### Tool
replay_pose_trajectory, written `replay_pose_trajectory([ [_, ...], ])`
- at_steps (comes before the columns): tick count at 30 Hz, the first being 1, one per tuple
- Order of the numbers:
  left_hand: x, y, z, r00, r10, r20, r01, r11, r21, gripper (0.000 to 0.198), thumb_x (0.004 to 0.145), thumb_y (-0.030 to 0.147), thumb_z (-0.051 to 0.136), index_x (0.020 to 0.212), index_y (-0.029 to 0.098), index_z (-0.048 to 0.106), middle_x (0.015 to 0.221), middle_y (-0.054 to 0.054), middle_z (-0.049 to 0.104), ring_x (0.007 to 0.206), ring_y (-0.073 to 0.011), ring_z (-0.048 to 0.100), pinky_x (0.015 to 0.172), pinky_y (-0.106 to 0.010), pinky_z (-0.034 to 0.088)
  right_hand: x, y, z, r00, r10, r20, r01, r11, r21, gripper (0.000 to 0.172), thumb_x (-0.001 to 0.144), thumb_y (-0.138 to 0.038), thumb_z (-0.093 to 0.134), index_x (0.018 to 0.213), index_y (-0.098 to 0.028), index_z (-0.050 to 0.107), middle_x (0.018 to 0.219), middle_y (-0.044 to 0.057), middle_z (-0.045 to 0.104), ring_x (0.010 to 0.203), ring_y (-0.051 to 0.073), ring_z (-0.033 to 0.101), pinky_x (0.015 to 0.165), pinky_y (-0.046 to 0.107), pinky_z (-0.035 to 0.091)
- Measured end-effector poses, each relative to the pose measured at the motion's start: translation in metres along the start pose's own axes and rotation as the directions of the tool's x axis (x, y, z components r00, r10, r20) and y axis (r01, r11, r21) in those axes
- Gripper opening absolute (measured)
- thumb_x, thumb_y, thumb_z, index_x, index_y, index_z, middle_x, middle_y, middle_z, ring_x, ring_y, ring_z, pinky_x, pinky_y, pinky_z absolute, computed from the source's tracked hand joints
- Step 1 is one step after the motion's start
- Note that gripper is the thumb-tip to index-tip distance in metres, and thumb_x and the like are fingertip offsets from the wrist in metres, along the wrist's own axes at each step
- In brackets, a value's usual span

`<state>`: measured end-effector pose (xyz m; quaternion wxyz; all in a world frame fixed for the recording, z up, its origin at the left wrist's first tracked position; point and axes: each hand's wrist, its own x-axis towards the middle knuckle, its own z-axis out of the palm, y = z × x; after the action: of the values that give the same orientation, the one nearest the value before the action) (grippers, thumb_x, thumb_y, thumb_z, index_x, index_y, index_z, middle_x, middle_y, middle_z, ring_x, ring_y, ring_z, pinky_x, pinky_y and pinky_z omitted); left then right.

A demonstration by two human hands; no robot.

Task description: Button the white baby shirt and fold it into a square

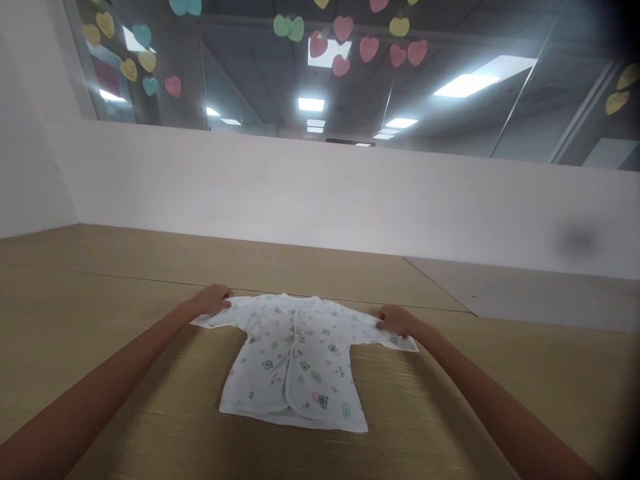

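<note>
A small white baby shirt (295, 363) with a pastel print lies front side up, its collar away from me and both sleeves spread sideways. The front panels meet down the middle and part slightly near the hem. At the left sleeve, my left hand (213, 299) has its fingers curled onto the upper edge of the fabric. My right hand (397, 320) pinches the right sleeve a little short of its cuff. Both hands are closed on the cloth, with some fingertips hidden.
The shirt rests on a tan, slightly shiny surface (295, 457) with seams running across it. A white wall (300, 193) rises behind, with a grey panel (540, 293) at the right. Above are glass panes bearing paper hearts (369, 49).
</note>
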<state>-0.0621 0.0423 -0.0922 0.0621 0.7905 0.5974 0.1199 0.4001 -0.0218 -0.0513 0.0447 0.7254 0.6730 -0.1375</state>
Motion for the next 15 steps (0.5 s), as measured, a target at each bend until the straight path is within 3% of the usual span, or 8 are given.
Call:
replay_pose_trajectory([
  [2, 0.010, 0.000, -0.012, 1.000, 0.006, -0.021, -0.005, 0.999, 0.045, 0.019, 0.072, 0.026, 0.052, 0.080, 0.013, 0.063, 0.086, -0.006, 0.067, 0.079, -0.0187, 0.059, 0.067, -0.023, 0.040, 0.002, -0.003, -0.009, 1.000, 0.005, 0.011, -0.004, 1.000, -0.025, 0.017, 0.075, -0.017, 0.050, 0.084, -0.007, 0.060, 0.069, 0.010, 0.062, 0.039, 0.014, 0.052, 0.041, 0.023, 0.036],
  [4, 0.022, 0.000, -0.033, 0.997, -0.006, -0.075, 0.012, 0.997, 0.077, 0.022, 0.075, 0.028, 0.050, 0.083, 0.012, 0.063, 0.091, -0.010, 0.065, 0.085, -0.0216, 0.058, 0.070, -0.026, 0.041, 0.003, -0.007, -0.028, 0.998, 0.017, -0.054, -0.018, 1.000, -0.006, 0.019, 0.081, -0.021, 0.045, 0.082, -0.007, 0.058, 0.057, 0.008, 0.060, 0.038, 0.014, 0.053, 0.044, 0.023, 0.038],
  [7, 0.035, 0.000, -0.073, 0.947, -0.066, -0.314, 0.090, 0.994, 0.064, 0.027, 0.077, 0.035, 0.047, 0.084, 0.013, 0.062, 0.086, -0.011, 0.064, 0.082, -0.0229, 0.058, 0.071, -0.028, 0.042, 0.001, -0.011, -0.070, 0.961, 0.020, -0.277, 0.004, 0.996, 0.084, 0.029, 0.087, -0.028, 0.040, 0.071, -0.010, 0.055, 0.052, 0.006, 0.059, 0.043, 0.014, 0.057, 0.053, 0.022, 0.041],
  [10, 0.035, 0.002, -0.105, 0.802, -0.102, -0.589, 0.110, 0.994, -0.023, 0.032, 0.078, 0.041, 0.046, 0.086, 0.014, 0.060, 0.079, -0.008, 0.060, 0.078, -0.0211, 0.058, 0.073, -0.030, 0.045, -0.008, -0.010, -0.109, 0.837, 0.080, -0.542, 0.070, 0.965, 0.251, 0.030, 0.085, -0.036, 0.047, 0.066, -0.013, 0.052, 0.058, 0.005, 0.063, 0.050, 0.013, 0.059, 0.058, 0.022, 0.042],
  [12, 0.027, 0.006, -0.111, 0.708, -0.083, -0.701, 0.065, 0.997, -0.053, 0.032, 0.078, 0.042, 0.047, 0.088, 0.014, 0.059, 0.085, -0.008, 0.056, 0.082, -0.0203, 0.057, 0.077, -0.030, 0.046, -0.015, -0.008, -0.120, 0.741, 0.136, -0.657, 0.125, 0.934, 0.335, 0.028, 0.080, -0.039, 0.053, 0.067, -0.014, 0.052, 0.061, 0.005, 0.064, 0.056, 0.015, 0.061, 0.058, 0.022, 0.041],
  [13, 0.021, 0.008, -0.110, 0.690, -0.064, -0.721, 0.031, 0.998, -0.058, 0.031, 0.078, 0.041, 0.047, 0.089, 0.014, 0.058, 0.090, -0.009, 0.054, 0.083, -0.0196, 0.056, 0.078, -0.030, 0.046, -0.019, -0.007, -0.119, 0.706, 0.148, -0.693, 0.145, 0.927, 0.346, 0.027, 0.078, -0.039, 0.055, 0.067, -0.015, 0.053, 0.060, 0.005, 0.064, 0.059, 0.016, 0.061, 0.057, 0.023, 0.041],
  [15, 0.007, 0.012, -0.097, 0.720, -0.009, -0.694, -0.049, 0.997, -0.063, 0.031, 0.078, 0.041, 0.046, 0.090, 0.015, 0.056, 0.097, -0.009, 0.050, 0.081, -0.0181, 0.056, 0.076, -0.030, 0.048, -0.025, -0.003, -0.107, 0.670, 0.142, -0.728, 0.159, 0.931, 0.328, 0.026, 0.075, -0.039, 0.055, 0.067, -0.015, 0.055, 0.060, 0.005, 0.064, 0.063, 0.018, 0.060, 0.056, 0.023, 0.039],
])
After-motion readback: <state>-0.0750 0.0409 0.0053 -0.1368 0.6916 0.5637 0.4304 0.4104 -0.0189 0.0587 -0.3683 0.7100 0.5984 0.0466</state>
